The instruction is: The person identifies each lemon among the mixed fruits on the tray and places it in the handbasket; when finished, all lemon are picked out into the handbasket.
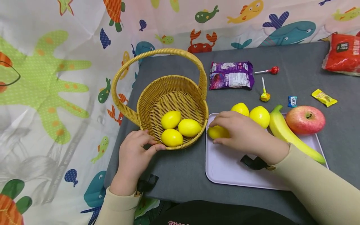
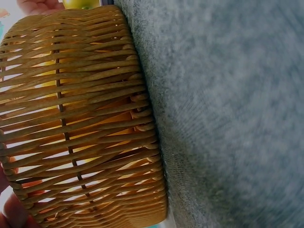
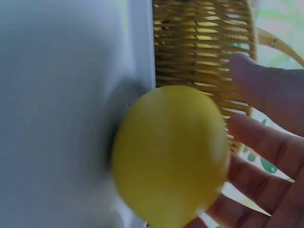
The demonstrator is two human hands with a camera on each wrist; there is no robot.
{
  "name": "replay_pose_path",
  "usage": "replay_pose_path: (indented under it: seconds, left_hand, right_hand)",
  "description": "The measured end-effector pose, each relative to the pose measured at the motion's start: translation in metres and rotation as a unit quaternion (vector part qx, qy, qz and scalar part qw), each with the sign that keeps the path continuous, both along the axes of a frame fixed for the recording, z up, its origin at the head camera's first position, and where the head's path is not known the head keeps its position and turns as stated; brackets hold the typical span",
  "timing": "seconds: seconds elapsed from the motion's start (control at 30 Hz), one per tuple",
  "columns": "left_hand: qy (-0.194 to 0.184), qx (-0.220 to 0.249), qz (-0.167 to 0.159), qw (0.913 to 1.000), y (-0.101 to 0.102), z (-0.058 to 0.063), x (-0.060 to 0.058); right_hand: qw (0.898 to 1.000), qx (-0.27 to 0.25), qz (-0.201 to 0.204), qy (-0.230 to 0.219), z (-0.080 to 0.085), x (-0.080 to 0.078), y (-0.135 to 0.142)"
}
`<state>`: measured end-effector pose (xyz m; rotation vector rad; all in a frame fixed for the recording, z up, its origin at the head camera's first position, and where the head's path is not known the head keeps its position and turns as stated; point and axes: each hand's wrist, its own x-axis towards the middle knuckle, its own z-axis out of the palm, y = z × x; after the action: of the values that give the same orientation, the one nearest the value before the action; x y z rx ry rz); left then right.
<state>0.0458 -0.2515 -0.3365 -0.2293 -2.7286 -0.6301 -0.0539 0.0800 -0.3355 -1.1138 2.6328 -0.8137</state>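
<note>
My left hand point(image 1: 136, 153) grips the near rim of a round wicker basket point(image 1: 171, 79), thumb over the edge. Inside the basket, three yellow lemons point(image 1: 172, 137) lie together toward the near side. At the left end of a pale lilac tray point(image 1: 225, 172), my right hand point(image 1: 244, 132) curls its fingers and thumb about another lemon point(image 1: 217, 132). The right wrist view shows this lemon point(image 3: 171, 156) close over the tray, beside the basket wall point(image 3: 204, 52). Side weave of the basket point(image 2: 80, 114) fills much of the left wrist view.
Two more lemons point(image 1: 259, 117), a banana point(image 1: 292, 136) and a red apple point(image 1: 305, 119) lie on the tray. Behind are a purple candy bag point(image 1: 232, 75), red lollipop point(image 1: 274, 70), yellow lollipop point(image 1: 264, 96), small wrapped sweets point(image 1: 324, 97) and a red bag point(image 1: 343, 53). A patterned curtain borders the table.
</note>
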Motion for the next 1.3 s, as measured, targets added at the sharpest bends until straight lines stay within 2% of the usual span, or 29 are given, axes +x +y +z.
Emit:
replay_pose_path:
  seconds: [0.13,0.4,0.5,0.67,0.8,0.93,1.1,1.3]
  left_hand:
    - [-0.001,0.003,0.001,1.0000,-0.001,-0.001,-0.001]
    - [-0.001,-0.001,0.004,1.0000,-0.001,0.001,-0.002]
    - [0.002,-0.003,0.003,1.0000,-0.001,0.001,-0.002]
    - [0.002,-0.004,0.003,1.0000,-0.002,0.001,-0.003]
    - [-0.002,-0.003,0.009,1.0000,-0.002,0.000,-0.002]
    - [-0.008,0.002,0.014,0.9999,-0.003,-0.001,0.000]
    - [-0.007,0.002,0.008,0.9999,-0.002,-0.002,0.000]
    - [0.004,0.000,-0.002,1.0000,-0.002,-0.001,0.000]
  right_hand:
    - [1.000,0.003,0.013,-0.006,-0.007,0.001,-0.003]
    - [0.996,-0.023,0.013,-0.081,-0.014,-0.003,0.002]
    - [0.992,-0.040,0.028,-0.116,-0.005,-0.004,0.006]
    - [0.983,-0.085,0.044,-0.155,0.022,-0.013,0.007]
    - [0.981,-0.135,0.029,-0.139,0.037,-0.027,-0.007]
    - [0.982,-0.158,0.011,-0.107,0.038,-0.037,-0.031]
    - [0.989,-0.130,0.018,-0.062,0.033,-0.044,-0.059]
    - [0.995,-0.082,0.028,-0.044,0.027,-0.049,-0.079]
